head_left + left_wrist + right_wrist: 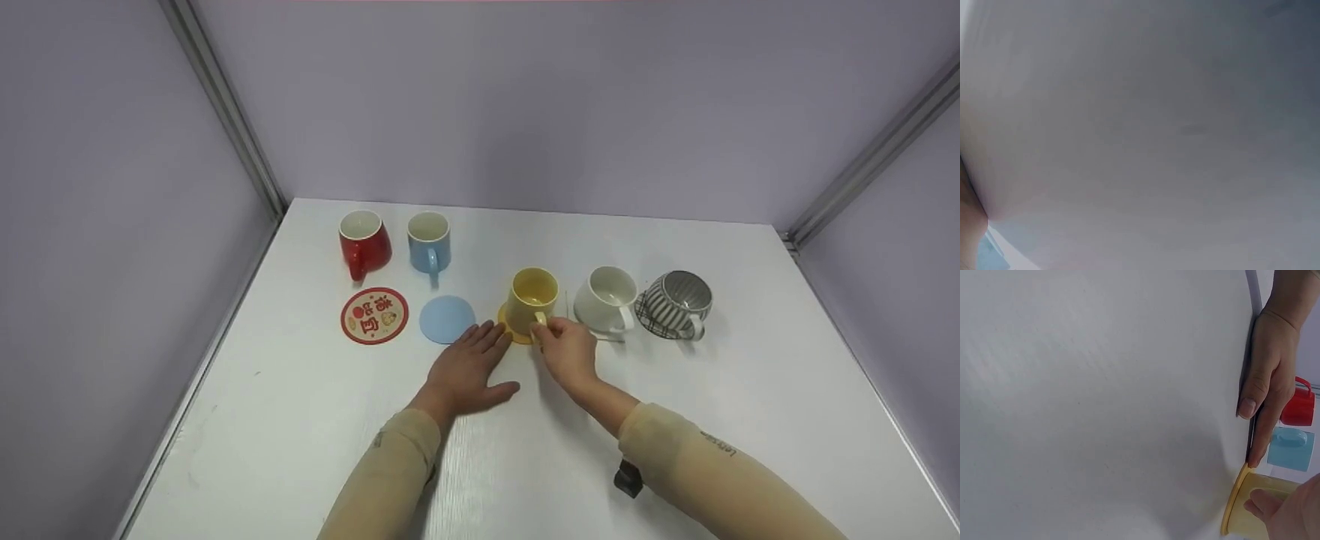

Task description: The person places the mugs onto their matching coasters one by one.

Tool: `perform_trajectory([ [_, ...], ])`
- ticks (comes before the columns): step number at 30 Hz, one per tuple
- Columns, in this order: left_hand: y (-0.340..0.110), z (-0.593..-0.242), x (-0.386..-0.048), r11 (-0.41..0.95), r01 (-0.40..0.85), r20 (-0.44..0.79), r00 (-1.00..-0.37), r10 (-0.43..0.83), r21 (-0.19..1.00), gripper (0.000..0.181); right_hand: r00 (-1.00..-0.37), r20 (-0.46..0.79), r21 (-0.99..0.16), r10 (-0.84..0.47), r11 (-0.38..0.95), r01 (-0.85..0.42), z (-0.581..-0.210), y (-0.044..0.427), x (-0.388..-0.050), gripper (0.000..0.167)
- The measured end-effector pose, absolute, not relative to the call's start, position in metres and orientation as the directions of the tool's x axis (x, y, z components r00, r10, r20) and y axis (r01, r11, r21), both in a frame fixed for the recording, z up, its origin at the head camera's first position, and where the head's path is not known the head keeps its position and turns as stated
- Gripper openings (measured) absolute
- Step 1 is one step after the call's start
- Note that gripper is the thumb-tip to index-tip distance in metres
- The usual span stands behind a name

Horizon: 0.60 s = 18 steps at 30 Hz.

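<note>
A yellow mug (527, 304) stands upright on a round yellow coaster (520, 340) near the middle of the table. My right hand (568, 352) pinches its handle between thumb and fingers. Flat on the table, palm down, lies my left hand (466, 373) with straight fingers. In the right wrist view, a fingertip of that hand (1275, 371) meets the rim of the coaster (1234, 499). Left of the yellow mug, a light blue coaster (447, 319) lies bare, close to the left fingertips. The left wrist view shows mostly blurred pale surface.
A red mug (366, 247) and a blue mug (430, 246) stand behind, above a red patterned coaster (375, 316) and the blue one. On the right, a white mug (600, 304) and a grey striped mug (667, 304) rest on coasters. Walls enclose the white table (300, 420).
</note>
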<state>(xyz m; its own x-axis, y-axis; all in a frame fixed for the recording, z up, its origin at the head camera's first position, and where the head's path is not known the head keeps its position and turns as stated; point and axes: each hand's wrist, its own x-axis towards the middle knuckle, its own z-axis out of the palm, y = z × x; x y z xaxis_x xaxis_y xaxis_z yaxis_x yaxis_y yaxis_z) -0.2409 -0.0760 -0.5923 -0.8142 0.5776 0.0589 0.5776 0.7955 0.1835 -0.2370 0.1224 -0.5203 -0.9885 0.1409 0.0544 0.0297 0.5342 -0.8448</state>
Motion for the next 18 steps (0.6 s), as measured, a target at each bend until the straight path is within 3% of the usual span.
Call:
perform_trajectory([
  [18,-0.0752,-0.5937,-0.2411,0.801,0.569,0.066,-0.821,0.568,0.184,0.089,-0.991,0.038,-0.857,0.126,0.514,0.033,-0.5206,0.1234,-0.2365,0.018],
])
